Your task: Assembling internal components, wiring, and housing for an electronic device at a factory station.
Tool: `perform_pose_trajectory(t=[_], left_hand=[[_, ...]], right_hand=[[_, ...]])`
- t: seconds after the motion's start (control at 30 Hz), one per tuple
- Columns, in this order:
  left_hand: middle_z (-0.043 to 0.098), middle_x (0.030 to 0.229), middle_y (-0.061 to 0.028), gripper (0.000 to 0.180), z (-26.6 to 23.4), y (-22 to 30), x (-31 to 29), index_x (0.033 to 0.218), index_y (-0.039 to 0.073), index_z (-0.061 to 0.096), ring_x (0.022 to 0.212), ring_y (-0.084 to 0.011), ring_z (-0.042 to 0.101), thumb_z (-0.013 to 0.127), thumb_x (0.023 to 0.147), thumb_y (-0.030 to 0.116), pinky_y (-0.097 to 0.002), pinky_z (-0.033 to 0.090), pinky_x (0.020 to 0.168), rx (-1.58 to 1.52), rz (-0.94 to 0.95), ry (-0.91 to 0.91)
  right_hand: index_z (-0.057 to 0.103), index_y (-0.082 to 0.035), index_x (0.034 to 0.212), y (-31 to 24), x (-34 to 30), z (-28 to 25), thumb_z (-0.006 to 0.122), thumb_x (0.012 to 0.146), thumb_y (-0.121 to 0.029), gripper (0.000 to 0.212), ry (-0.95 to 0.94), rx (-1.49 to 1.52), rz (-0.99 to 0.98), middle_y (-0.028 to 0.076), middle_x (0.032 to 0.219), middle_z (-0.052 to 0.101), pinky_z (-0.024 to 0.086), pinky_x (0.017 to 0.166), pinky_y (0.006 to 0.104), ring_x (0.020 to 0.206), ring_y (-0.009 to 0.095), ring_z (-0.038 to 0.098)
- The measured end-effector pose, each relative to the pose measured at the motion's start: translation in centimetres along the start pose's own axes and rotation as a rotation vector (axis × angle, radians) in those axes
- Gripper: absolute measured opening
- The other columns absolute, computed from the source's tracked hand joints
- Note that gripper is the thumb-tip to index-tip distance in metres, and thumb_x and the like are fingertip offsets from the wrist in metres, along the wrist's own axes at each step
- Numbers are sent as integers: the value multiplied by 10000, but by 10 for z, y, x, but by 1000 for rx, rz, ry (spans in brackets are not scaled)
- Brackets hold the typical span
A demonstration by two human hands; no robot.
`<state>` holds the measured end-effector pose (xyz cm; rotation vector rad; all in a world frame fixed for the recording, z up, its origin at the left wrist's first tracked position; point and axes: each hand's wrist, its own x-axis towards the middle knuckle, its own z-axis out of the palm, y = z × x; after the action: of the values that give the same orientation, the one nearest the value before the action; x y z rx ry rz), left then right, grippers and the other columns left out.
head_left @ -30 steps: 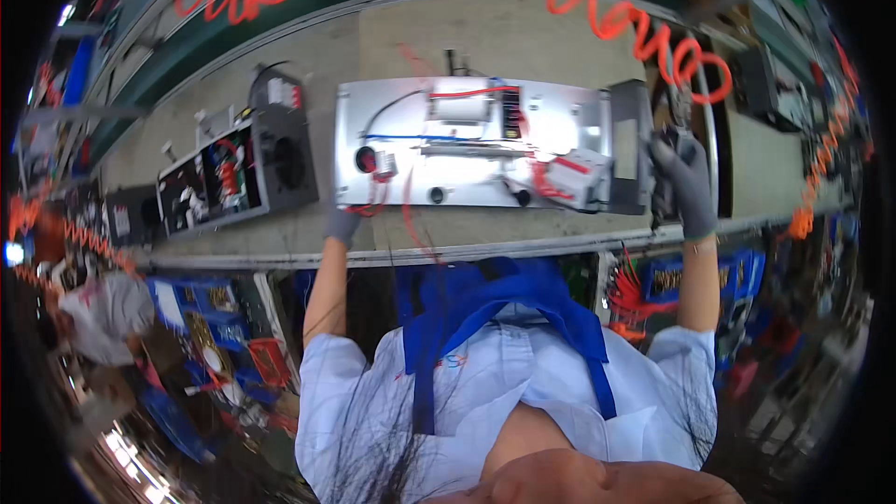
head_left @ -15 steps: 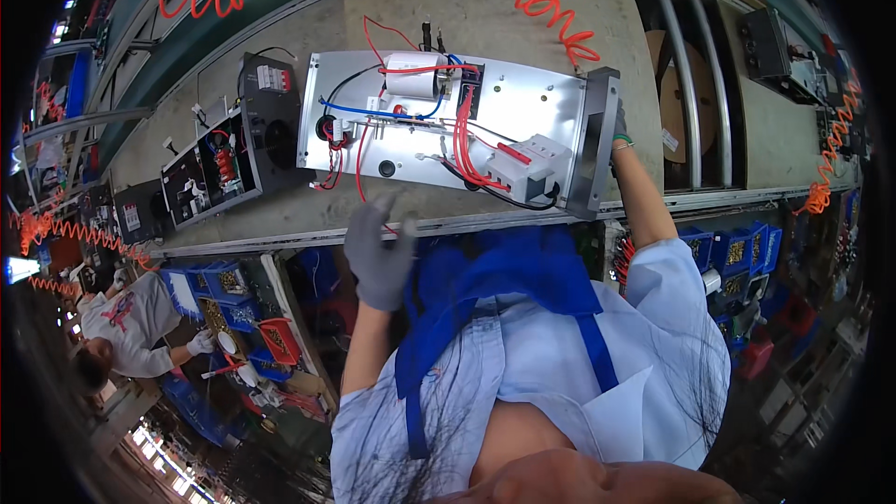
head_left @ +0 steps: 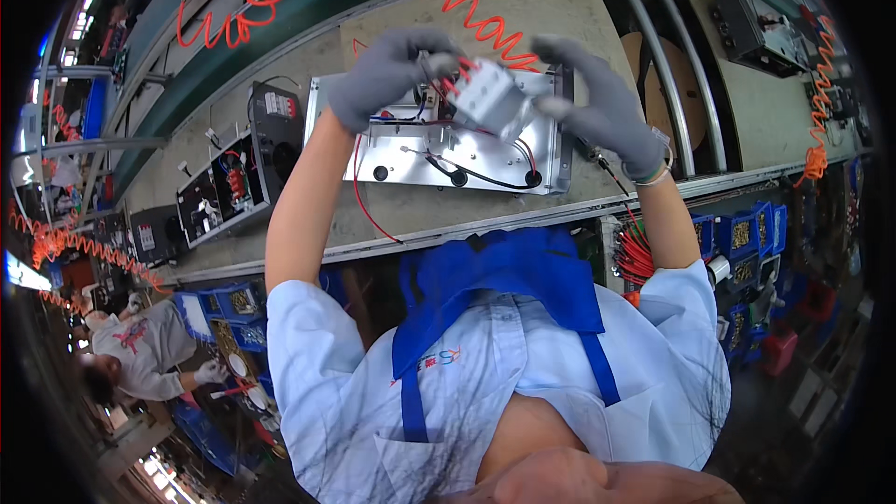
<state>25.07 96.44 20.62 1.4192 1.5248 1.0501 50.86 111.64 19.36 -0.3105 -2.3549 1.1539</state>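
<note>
A white circuit breaker [head_left: 490,96] with red wires is held tilted above an open silver metal chassis [head_left: 397,157]. My gloved left hand [head_left: 392,70] is closed at the breaker's wired end, its fingertips partly blurred. On the breaker's other side is my gloved right hand [head_left: 602,107], thumb and fingers apart; the thumb is close to a blurred shiny part by the breaker, and contact cannot be told. Black and brown wires run across the chassis floor. A red wire [head_left: 359,196] hangs over its near side onto the bench. My left hand hides part of the chassis.
A dark housing [head_left: 277,135] with exposed parts stands left on the bench [head_left: 336,229]. Red coiled hoses [head_left: 448,2] hang above the far side. Metal rollers [head_left: 658,75] lie right. Blue parts bins [head_left: 742,233] sit below the bench edge. A co-worker [head_left: 149,345] is at lower left.
The breaker, earlier lying at the chassis's right end, is now raised. My left hand came up from the bench's near edge to it; my right hand moved from behind the end panel to beside the breaker.
</note>
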Motion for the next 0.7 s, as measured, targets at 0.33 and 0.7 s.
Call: perform_pose_trajectory(t=[0.33, 0.7], left_hand=[[674, 994, -63, 266, 36, -3, 3, 1083, 12, 664, 864, -108, 605, 620, 913, 212, -240, 481, 760, -160, 8, 631], [596, 1127, -87, 531, 149, 19, -10, 1308, 64, 458, 1030, -206, 614, 562, 944, 437, -379, 541, 846, -1077, -136, 325]], right_hand=[[499, -128, 1330, -31, 15, -7, 810, 617, -390, 821, 187, -716, 33, 93, 1126, 601, 394, 935, 421, 1075, 258, 570], [405, -67, 1383, -93, -27, 26, 804, 636, -232, 863, 81, -748, -13, 150, 1134, 520, 437, 863, 431, 1022, 337, 521]])
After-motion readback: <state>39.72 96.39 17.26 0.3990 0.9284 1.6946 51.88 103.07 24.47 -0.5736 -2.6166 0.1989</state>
